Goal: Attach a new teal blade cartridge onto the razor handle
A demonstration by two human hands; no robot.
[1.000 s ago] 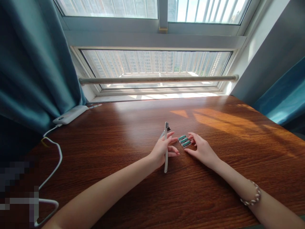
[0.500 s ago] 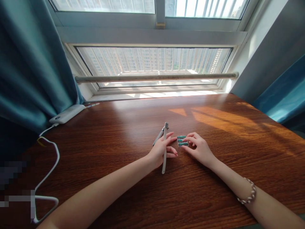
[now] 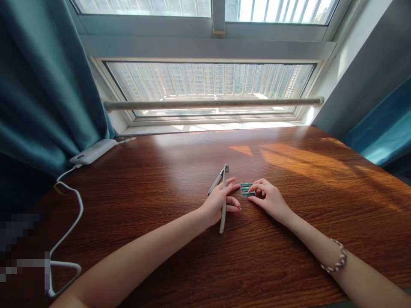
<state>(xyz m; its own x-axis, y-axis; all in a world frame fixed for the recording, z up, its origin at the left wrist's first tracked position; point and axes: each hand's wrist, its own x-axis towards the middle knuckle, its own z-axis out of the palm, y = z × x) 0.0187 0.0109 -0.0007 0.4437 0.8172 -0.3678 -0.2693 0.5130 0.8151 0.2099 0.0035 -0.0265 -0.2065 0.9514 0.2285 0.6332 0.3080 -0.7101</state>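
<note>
"What is the left hand (image 3: 215, 204) doing?"

"It is reaching across the table (image 3: 180, 256) with its fingers spread. The toothbrush (image 3: 224, 199) is lying across that hand, its bristles pointing toward the window (image 3: 212, 81) and its handle end sticking out on the near side. I cannot tell how firmly the hand is gripping it."

"And that silver thing beside it?"

"That is a razor (image 3: 215, 182), slanting just beyond the left hand, with its upper end showing right behind the toothbrush's head."

"Where is the razor cartridge pack (image 3: 247, 190)?"

"It is lying on the table between the two hands, showing its green strips. One left fingertip is pointing at its left edge; I cannot tell whether they are touching."

"What about the right hand (image 3: 271, 201)?"

"It is coming in from the other side, its fingers curving over the right part of the pack while the thumb is resting by the near corner. Whether they are pinching it, I cannot tell. A braided bracelet (image 3: 338, 261) is circling that wrist."

"Anything farther off?"

"A white device (image 3: 94, 152) is sitting at the table's far left, by the blue curtain (image 3: 48, 85), and a white cable (image 3: 81, 205) is running from it toward the near left. Sunlight is falling on the table's far right part."
</note>
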